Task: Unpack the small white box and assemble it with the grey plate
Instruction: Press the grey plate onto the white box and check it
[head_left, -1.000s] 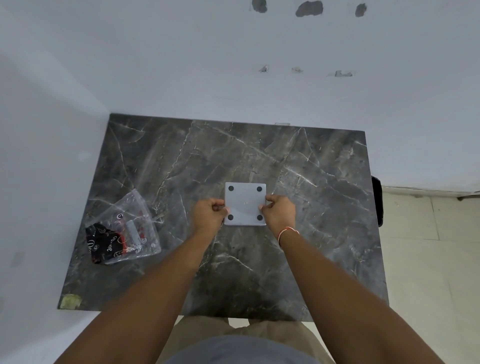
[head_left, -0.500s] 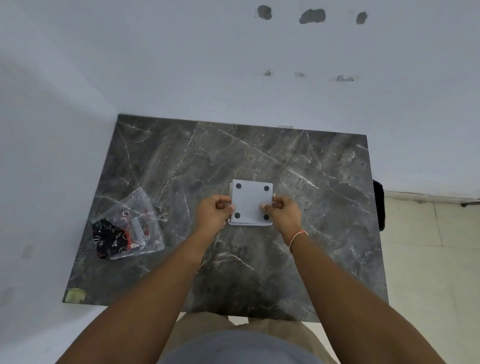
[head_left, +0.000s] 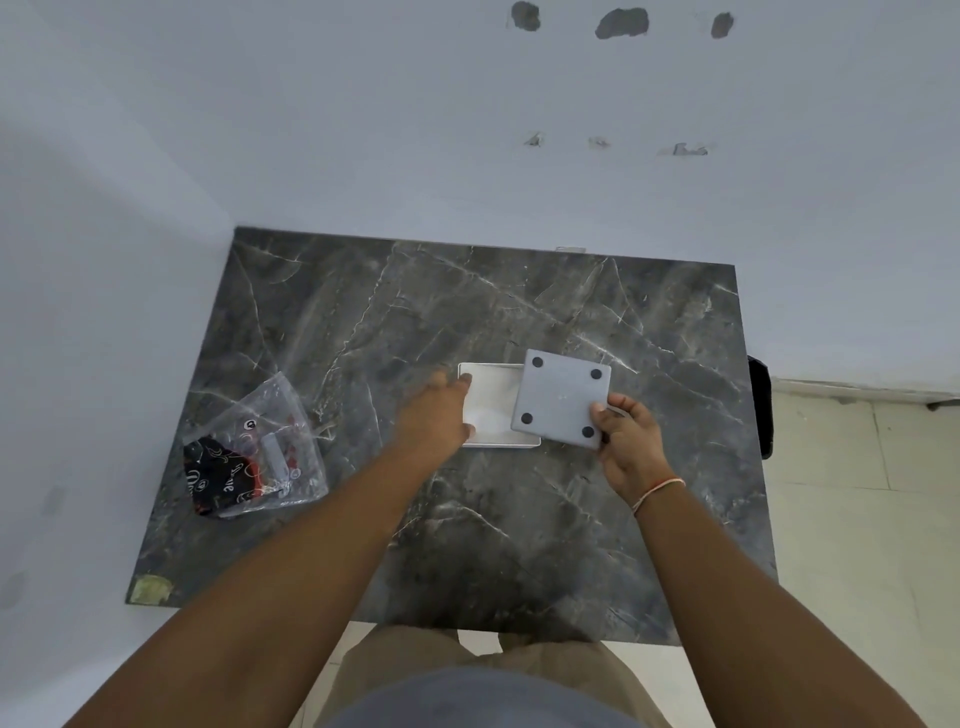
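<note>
A grey square plate (head_left: 563, 399) with four black round pads at its corners is lifted and tilted, pinched at its near right corner by my right hand (head_left: 631, 441). Under and left of it lies a small white box (head_left: 493, 408), flat on the dark marble table (head_left: 467, 312), partly covered by the plate. My left hand (head_left: 436, 415) grips the box's left edge, thumb at the near corner and fingers at the far corner.
A clear plastic bag (head_left: 260, 452) with a black and red printed item and small parts lies at the table's left side. White walls close in behind and to the left. A black object (head_left: 759, 405) hangs at the table's right edge, above a tiled floor.
The grey plate has come off the white box and moved right in my right hand, uncovering the box. My left hand now holds the box alone.
</note>
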